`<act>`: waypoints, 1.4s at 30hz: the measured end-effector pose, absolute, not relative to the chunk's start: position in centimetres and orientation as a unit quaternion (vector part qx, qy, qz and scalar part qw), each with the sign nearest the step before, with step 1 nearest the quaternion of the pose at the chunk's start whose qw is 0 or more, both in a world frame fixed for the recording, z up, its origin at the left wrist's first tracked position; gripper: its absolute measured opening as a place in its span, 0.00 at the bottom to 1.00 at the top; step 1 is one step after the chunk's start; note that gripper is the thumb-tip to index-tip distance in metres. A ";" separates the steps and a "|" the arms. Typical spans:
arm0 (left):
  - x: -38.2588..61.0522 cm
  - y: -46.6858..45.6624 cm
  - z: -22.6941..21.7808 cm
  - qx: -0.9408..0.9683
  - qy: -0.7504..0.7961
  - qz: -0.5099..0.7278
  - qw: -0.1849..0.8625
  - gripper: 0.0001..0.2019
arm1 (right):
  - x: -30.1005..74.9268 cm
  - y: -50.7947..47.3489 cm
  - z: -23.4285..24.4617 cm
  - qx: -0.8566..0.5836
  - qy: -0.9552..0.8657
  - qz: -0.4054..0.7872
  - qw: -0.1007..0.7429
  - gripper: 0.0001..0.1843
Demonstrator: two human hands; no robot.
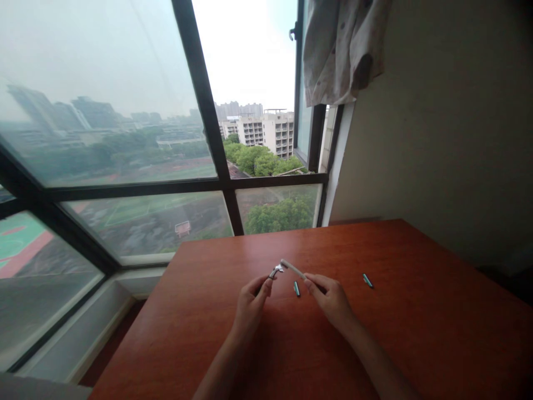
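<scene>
My left hand (255, 298) is closed on a razor handle (273, 272), whose silver head end points up and to the right. Between the fingers of my right hand (330, 297) is a slim pale stick like a toothbrush (294, 269). Its far end meets or nearly meets the silver end of the razor handle; I cannot tell whether they touch. On the table below, between my hands, lies a small green and black razor cartridge (297, 289). A second razor cartridge (367, 280) lies farther right, apart from my right hand.
The reddish-brown wooden table (200, 333) stretches under both hands to a back edge by the window. Dark window frames (225, 180) stand behind it, with one pane open. A curtain (343, 50) hangs at upper right beside a plain wall (437, 139).
</scene>
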State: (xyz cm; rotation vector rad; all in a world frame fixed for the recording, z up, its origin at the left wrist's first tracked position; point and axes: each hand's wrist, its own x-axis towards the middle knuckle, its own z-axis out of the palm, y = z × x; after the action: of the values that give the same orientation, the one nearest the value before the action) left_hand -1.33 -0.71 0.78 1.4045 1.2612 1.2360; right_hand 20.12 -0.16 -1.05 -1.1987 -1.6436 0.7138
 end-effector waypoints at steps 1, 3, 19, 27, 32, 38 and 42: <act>-1.3 -0.7 0.9 0.563 0.505 0.496 0.427 0.20 | 20.1 -0.1 -1.1 -0.491 -0.670 0.292 0.475 0.18; -1.2 -0.8 1.0 0.562 0.508 0.500 0.419 0.20 | 20.1 -0.2 -1.0 -0.489 -0.669 0.294 0.477 0.18; -1.1 -0.8 1.3 0.554 0.514 0.516 0.403 0.21 | 20.1 -0.3 -0.6 -0.484 -0.669 0.311 0.471 0.19; -1.0 -1.0 1.6 0.558 0.516 0.512 0.400 0.20 | 20.1 -0.4 -0.4 -0.480 -0.673 0.311 0.469 0.18; -1.0 -1.0 1.6 0.564 0.509 0.504 0.410 0.20 | 20.1 -0.3 -0.4 -0.491 -0.669 0.305 0.468 0.20; -1.0 -0.9 1.0 0.578 0.504 0.496 0.408 0.20 | 20.1 -0.3 -0.5 -0.497 -0.666 0.302 0.467 0.20; -0.9 -0.8 0.7 0.585 0.493 0.489 0.420 0.20 | 20.1 -0.3 -0.4 -0.493 -0.668 0.303 0.467 0.20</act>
State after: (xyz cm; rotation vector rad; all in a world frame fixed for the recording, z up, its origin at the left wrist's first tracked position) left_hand -0.94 -0.82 0.73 1.4651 1.2357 1.2253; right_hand 20.07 -0.34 -0.40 -1.2103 -1.6392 0.7443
